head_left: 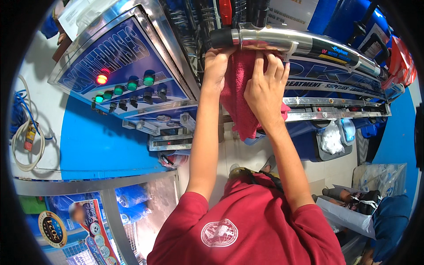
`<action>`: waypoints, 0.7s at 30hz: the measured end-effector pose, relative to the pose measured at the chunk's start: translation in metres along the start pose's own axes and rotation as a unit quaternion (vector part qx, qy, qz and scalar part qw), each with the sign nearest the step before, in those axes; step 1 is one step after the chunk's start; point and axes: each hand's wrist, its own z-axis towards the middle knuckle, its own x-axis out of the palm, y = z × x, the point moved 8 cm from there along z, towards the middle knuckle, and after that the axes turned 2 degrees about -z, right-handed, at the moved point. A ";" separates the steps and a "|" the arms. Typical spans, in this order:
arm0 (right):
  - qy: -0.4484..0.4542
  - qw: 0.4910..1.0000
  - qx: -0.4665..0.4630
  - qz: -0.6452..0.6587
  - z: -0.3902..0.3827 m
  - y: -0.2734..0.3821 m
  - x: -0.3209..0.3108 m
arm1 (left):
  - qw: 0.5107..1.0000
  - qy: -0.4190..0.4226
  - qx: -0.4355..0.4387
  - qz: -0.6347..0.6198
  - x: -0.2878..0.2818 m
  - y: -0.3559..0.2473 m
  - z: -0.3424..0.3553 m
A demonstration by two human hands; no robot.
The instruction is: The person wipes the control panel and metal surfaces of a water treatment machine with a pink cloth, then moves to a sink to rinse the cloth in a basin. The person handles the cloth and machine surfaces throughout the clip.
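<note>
My left hand [214, 70] is closed on a dark red cloth [240, 115] just below the black end cap [221, 38] of a horizontal shiny steel tube [269, 39]. My right hand [265, 86] grips the same cloth, fingers bent against it just beneath the tube, near a white clip [291, 51]. The cloth hangs down between and below both hands, in front of a blue lettered panel [331, 77] with steel rails below it. My fingertips are partly hidden by the tube and cloth.
A tilted steel-framed control panel [77, 70] with lit buttons stands left. Coiled hoses [26, 150] lie farther left. A steel-framed glass case [101, 185] is lower left. Blue containers [300, 141] sit below the rails. A bag [349, 216] and part of a person in blue [391, 221] are lower right.
</note>
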 end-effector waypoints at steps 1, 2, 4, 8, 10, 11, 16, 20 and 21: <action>0.005 1.000 0.002 0.012 -0.003 0.001 0.000 | 1.000 0.005 0.002 0.010 0.001 -0.001 0.000; 0.004 1.000 0.000 0.022 -0.006 0.002 -0.001 | 1.000 0.010 -0.006 0.020 0.001 -0.001 0.001; 0.021 0.998 -0.007 0.057 -0.011 0.001 -0.001 | 0.999 0.020 -0.018 0.034 0.001 0.001 0.002; 0.018 0.991 -0.037 0.127 -0.013 -0.006 -0.005 | 0.997 0.037 -0.036 0.062 -0.001 0.006 0.010; 0.012 0.996 -0.023 0.091 -0.011 -0.013 -0.005 | 0.994 0.046 -0.078 0.055 -0.002 0.014 0.015; 0.008 0.997 -0.017 0.071 -0.009 -0.016 -0.004 | 0.993 0.060 -0.087 0.049 -0.001 0.015 0.017; -0.031 0.999 -0.001 0.033 0.000 -0.019 -0.003 | 0.983 0.070 -0.172 0.009 0.000 0.021 0.016; -0.049 0.999 0.011 0.002 0.004 -0.016 -0.003 | 0.982 0.082 -0.168 0.014 0.003 0.020 0.018; -0.049 0.999 0.006 0.005 0.004 -0.014 -0.004 | 0.981 0.080 -0.175 0.012 0.002 0.022 0.019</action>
